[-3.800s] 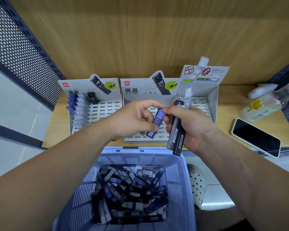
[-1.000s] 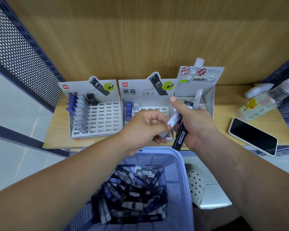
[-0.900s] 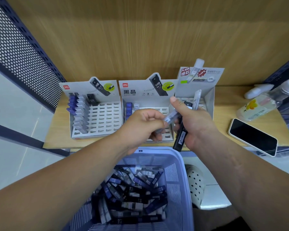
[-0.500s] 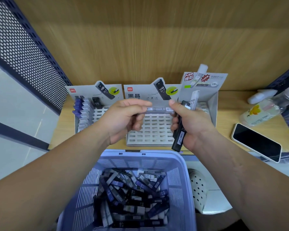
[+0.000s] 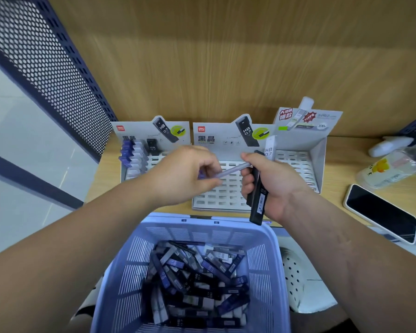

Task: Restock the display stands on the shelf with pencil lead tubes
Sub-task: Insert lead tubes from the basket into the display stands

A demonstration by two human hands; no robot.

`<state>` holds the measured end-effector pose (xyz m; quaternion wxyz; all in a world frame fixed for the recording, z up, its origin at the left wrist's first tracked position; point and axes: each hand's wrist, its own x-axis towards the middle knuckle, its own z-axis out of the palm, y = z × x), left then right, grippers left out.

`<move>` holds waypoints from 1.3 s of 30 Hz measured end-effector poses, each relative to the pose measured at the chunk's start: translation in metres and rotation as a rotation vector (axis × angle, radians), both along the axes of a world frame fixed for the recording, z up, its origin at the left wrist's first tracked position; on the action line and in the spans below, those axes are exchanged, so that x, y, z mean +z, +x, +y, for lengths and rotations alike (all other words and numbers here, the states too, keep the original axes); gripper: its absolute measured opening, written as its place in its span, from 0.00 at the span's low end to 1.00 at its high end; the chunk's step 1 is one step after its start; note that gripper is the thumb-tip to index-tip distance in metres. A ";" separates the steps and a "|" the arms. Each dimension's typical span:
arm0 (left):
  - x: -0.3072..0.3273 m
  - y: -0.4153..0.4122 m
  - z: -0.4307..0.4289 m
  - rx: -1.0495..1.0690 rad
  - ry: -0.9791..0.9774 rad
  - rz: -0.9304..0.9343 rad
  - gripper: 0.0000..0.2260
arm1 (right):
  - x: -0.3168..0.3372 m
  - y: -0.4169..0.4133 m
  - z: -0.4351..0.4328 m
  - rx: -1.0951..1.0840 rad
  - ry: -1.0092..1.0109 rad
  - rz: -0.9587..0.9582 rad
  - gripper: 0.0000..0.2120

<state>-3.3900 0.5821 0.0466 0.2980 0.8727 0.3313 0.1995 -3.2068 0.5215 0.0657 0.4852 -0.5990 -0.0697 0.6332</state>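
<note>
Three white display stands sit on the wooden shelf: the left stand (image 5: 165, 137) with a column of purple tubes (image 5: 132, 159) and one black tube, the middle stand (image 5: 216, 200), and the right stand (image 5: 321, 162). My left hand (image 5: 185, 174) pinches one end of a pale purple lead tube (image 5: 228, 172) above the middle stand. My right hand (image 5: 274, 186) touches the tube's other end with thumb and forefinger while gripping a black tube (image 5: 258, 198) and a clear HB 0.7 tube (image 5: 269, 147). A lilac basket (image 5: 267, 260) full of tubes stands below.
A phone (image 5: 381, 213) lies face up on the shelf at right, beside a clear bottle (image 5: 389, 168) on its side and a white object (image 5: 389, 145). A dark perforated metal panel (image 5: 41, 63) bounds the shelf at left. A wooden back wall rises behind the stands.
My left hand took a purple tube away earlier, then came back to the right hand. It now pulls a pale tube sideways out of the right hand's bundle. The view shifted slightly.
</note>
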 end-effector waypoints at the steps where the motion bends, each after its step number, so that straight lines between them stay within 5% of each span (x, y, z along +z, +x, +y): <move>1: -0.001 -0.001 -0.003 -0.012 0.011 0.004 0.08 | 0.002 -0.004 0.001 0.026 0.002 0.003 0.10; 7: 0.003 -0.017 -0.009 -0.002 -0.059 0.033 0.18 | 0.009 -0.032 0.008 0.130 0.038 0.003 0.09; 14: -0.004 -0.078 0.025 0.249 -0.704 -0.148 0.15 | 0.007 -0.053 0.014 0.136 0.041 -0.017 0.09; 19: -0.021 -0.096 0.050 0.488 -0.505 -0.184 0.05 | 0.003 -0.052 0.013 0.132 0.037 -0.063 0.06; 26: -0.025 -0.084 0.087 0.628 -0.274 -0.208 0.05 | -0.003 -0.051 0.015 0.130 0.030 -0.093 0.06; 39: -0.058 -0.085 0.109 0.516 -0.001 -0.001 0.06 | -0.010 -0.037 0.020 0.122 0.006 -0.110 0.07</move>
